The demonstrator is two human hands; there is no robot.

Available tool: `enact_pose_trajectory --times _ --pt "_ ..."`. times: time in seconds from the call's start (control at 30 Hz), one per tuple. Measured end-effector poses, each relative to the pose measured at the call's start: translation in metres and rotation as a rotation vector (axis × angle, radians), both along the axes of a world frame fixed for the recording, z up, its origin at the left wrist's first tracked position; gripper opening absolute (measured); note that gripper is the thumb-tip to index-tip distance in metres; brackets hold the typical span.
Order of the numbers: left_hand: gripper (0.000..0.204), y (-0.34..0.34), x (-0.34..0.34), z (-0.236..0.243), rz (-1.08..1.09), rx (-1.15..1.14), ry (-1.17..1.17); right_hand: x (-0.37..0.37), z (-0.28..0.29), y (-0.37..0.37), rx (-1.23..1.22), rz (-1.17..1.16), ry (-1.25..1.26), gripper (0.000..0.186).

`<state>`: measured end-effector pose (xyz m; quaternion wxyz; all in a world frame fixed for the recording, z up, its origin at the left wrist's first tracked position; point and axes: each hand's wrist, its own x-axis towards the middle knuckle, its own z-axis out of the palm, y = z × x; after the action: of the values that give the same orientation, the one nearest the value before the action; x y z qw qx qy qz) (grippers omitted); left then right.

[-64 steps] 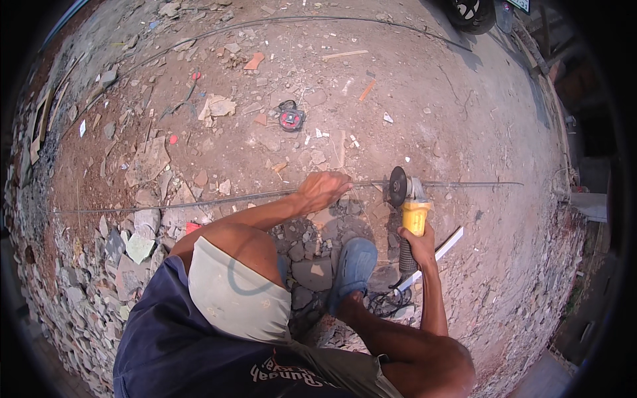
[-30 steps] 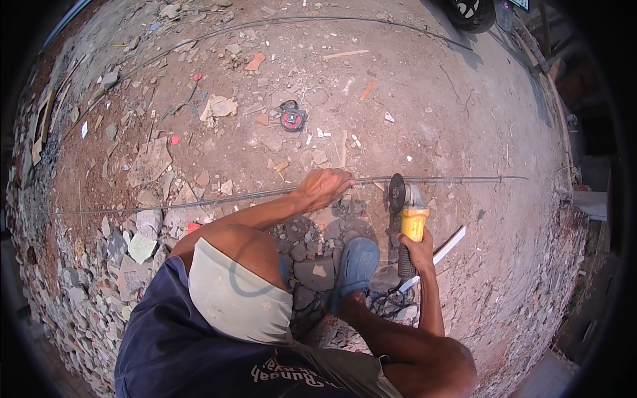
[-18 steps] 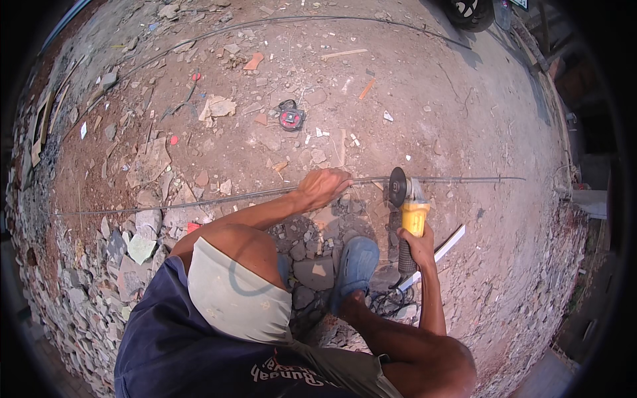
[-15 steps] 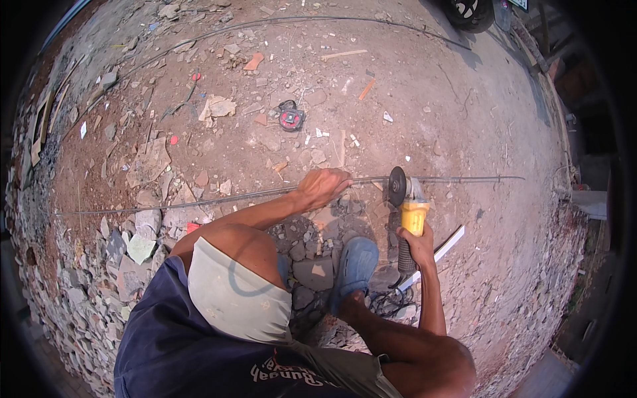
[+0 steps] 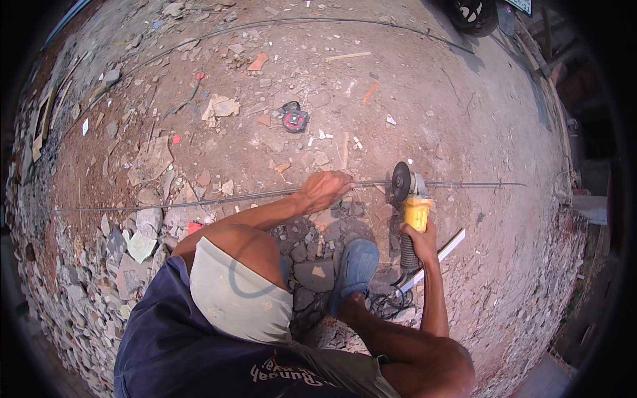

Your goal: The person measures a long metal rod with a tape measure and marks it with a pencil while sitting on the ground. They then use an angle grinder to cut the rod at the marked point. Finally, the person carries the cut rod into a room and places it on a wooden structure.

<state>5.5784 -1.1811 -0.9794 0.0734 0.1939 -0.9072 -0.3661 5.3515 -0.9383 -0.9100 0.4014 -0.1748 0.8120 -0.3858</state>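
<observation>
Basically the geometry here is rod versus disc. The steel rod [image 5: 252,194] lies on the dirt ground [image 5: 464,119], long axis running left to right across the view, thin and slightly bowed by the lens, from far left out past the grinder to the right.

Left hand [image 5: 324,191] is closed down over the rod, palm on top, pinning it to the ground just left of the cut point. Fingers look curled around it, though I cannot tell whether they wrap fully underneath.

Right hand [image 5: 418,233] is wrapped tight around the rear handle of the yellow angle grinder [image 5: 410,212]. Tool body points away from the person, roughly square to the rod. The dark cutting disc [image 5: 400,182] stands on edge, its plane across the rod, sitting right at the rod line. Contact or a hair above: cannot tell from this angle.

So the disc is just beside the left hand, on its right, with a short stretch of rod between them. Left hand is the nearer one to the rod; right hand reaches it only through the tool.

A foot in a blue sandal [image 5: 355,265] is planted on the rubble [image 5: 312,265] below the rod, between the two arms. A red tape measure [image 5: 294,119] lies well apart, beyond the rod. A white strip [image 5: 446,247] lies just right of the grinder hand, angled.
</observation>
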Motion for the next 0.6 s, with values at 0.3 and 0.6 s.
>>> enact_pose_trajectory --times 0.3,0.6 --pt "0.043 0.002 0.0 0.004 -0.001 0.031 -0.071 0.001 0.0 -0.004 -0.008 -0.009 -0.03 0.037" --pt "0.041 0.003 0.001 -0.009 0.008 -0.02 0.046 0.003 0.001 -0.004 -0.011 -0.017 -0.035 0.038"
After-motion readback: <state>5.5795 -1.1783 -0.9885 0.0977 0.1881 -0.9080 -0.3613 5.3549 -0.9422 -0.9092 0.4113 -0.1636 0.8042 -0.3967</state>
